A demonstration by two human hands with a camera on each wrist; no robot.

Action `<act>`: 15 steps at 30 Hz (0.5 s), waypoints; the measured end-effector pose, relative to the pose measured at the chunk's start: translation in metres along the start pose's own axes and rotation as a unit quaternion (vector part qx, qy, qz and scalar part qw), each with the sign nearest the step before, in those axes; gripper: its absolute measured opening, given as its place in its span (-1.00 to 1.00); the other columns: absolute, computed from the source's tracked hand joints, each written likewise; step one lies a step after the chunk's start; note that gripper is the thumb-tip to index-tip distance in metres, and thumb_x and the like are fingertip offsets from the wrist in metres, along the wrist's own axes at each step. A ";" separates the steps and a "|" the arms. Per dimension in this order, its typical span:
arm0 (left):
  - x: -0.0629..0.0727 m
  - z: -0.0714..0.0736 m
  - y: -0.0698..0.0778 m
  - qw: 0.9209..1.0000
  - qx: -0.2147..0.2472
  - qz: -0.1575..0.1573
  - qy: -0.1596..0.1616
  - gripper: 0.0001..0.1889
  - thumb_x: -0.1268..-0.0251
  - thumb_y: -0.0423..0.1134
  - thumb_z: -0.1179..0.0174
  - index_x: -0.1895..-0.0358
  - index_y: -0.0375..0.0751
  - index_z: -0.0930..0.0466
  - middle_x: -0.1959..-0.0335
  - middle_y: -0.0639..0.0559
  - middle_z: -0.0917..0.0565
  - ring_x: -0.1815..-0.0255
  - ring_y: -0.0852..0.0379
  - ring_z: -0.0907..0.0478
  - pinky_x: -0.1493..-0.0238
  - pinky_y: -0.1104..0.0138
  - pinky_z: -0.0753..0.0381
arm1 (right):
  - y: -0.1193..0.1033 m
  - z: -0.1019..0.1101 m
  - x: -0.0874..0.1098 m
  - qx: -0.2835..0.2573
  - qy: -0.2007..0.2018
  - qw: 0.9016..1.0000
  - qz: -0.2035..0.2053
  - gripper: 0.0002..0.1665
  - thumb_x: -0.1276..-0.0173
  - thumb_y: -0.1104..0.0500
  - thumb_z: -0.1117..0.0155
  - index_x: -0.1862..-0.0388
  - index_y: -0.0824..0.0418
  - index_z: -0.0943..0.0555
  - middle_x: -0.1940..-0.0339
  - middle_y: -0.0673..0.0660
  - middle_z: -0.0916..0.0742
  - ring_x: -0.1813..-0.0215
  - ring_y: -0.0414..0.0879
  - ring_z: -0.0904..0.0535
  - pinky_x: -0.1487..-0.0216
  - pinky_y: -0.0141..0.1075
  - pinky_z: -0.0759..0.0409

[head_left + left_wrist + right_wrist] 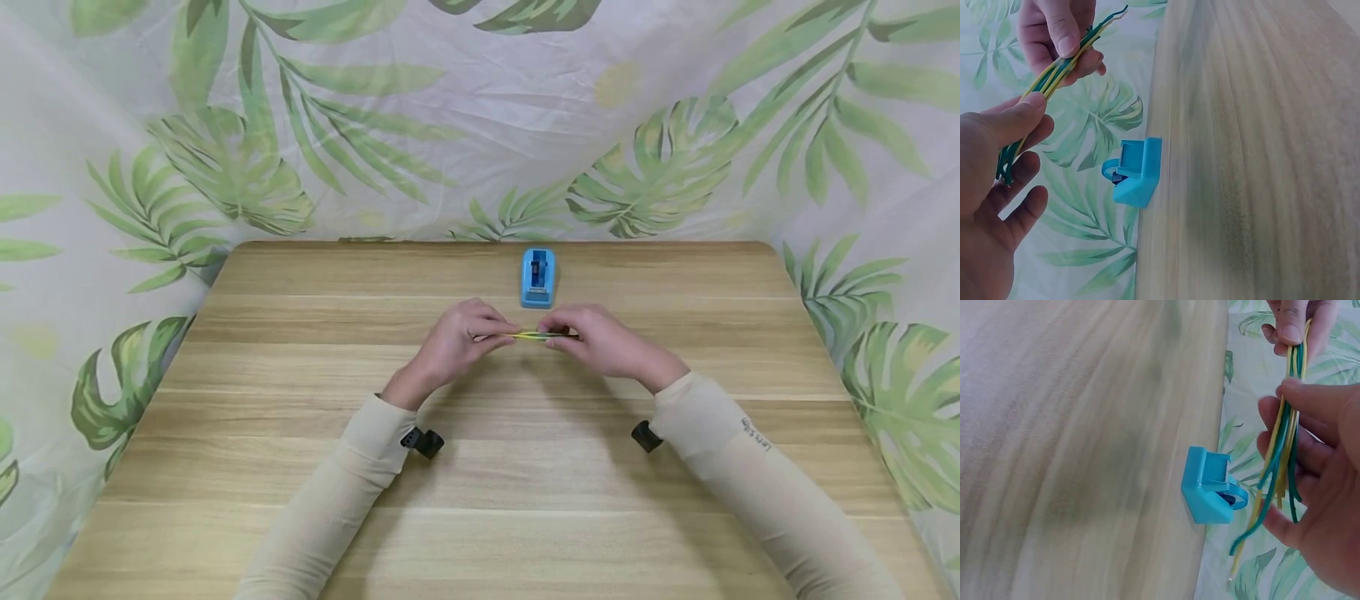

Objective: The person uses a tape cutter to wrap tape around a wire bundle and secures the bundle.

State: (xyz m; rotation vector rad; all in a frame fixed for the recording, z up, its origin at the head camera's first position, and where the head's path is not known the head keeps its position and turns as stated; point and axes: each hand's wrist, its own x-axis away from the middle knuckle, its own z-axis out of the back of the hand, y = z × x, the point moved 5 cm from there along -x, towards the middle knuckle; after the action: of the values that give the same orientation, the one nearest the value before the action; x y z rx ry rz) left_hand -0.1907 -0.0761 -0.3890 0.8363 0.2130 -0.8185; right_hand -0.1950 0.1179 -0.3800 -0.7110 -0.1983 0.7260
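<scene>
A thin bundle of green and yellow cords (531,335) is stretched level between both hands, above the table. My left hand (465,337) pinches one end between thumb and fingers. From the other side, my right hand (603,340) pinches the bundle a short way along. In the right wrist view, loose cord ends (1266,515) of uneven length fan out past the right thumb and fingers. A blue tape dispenser (549,275) stands on the table just beyond the hands, touched by neither.
The wood-grain table (495,517) spreads under both arms, its far edge just behind the dispenser. A leaf-patterned cloth (510,108) hangs behind and along the sides. Small black wrist devices (429,443) sit at both sleeve cuffs.
</scene>
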 end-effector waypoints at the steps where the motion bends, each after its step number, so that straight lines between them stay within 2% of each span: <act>1: 0.000 0.000 0.001 1.000 -0.007 -0.012 0.002 -0.81 -0.16 -0.37 -0.47 0.15 -0.13 -0.84 0.28 0.06 -0.78 0.22 0.15 -0.58 0.20 0.32 -0.55 | 0.000 0.000 0.000 -0.009 -0.015 1.000 -0.010 -0.88 -0.44 0.29 -0.31 0.08 0.26 -0.68 0.32 0.00 -0.70 0.28 -0.12 -0.54 0.20 -0.17 -0.55; 4: 0.002 0.001 0.006 0.998 -0.031 -0.049 0.009 -0.81 -0.13 -0.38 -0.48 0.16 -0.15 -0.84 0.29 0.06 -0.78 0.24 0.13 -0.56 0.23 0.33 -0.55 | 0.001 -0.001 -0.001 -0.038 -0.062 0.997 -0.030 -0.90 -0.48 0.27 -0.27 0.08 0.24 -0.66 0.34 0.00 -0.68 0.31 -0.12 -0.51 0.24 -0.20 -0.52; 7: 0.004 0.001 0.009 0.996 -0.046 -0.073 0.011 -0.81 -0.13 -0.37 -0.49 0.16 -0.16 -0.84 0.29 0.06 -0.78 0.25 0.12 -0.55 0.25 0.34 -0.53 | 0.001 -0.003 -0.001 -0.065 -0.109 0.991 -0.032 -0.94 -0.50 0.25 -0.24 0.14 0.19 -0.65 0.37 0.04 -0.66 0.37 -0.13 -0.44 0.31 -0.25 -0.46; 11: 0.006 0.002 0.012 0.996 -0.047 -0.081 0.008 -0.82 -0.13 -0.34 -0.49 0.17 -0.14 -0.84 0.27 0.08 -0.78 0.23 0.14 -0.55 0.24 0.38 -0.54 | 0.002 -0.005 0.001 -0.108 -0.161 0.981 -0.030 -0.90 -0.53 0.21 -0.20 0.22 0.14 -0.64 0.43 0.09 -0.61 0.48 -0.14 -0.31 0.42 -0.30 -0.32; 15: 0.008 0.002 0.013 0.996 -0.045 -0.079 0.004 -0.82 -0.12 -0.34 -0.50 0.18 -0.13 -0.84 0.26 0.09 -0.79 0.22 0.17 -0.54 0.24 0.40 -0.53 | 0.004 -0.007 0.003 -0.142 -0.183 0.972 -0.035 -0.87 -0.54 0.20 -0.19 0.25 0.12 -0.64 0.40 0.19 -0.66 0.47 -0.13 -0.31 0.43 -0.32 -0.29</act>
State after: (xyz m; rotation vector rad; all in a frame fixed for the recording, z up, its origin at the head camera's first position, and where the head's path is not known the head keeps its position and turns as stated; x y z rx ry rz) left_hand -0.1761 -0.0772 -0.3837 0.7441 0.3241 -0.9466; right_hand -0.1926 0.1183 -0.3878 -0.8329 -0.6715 0.7647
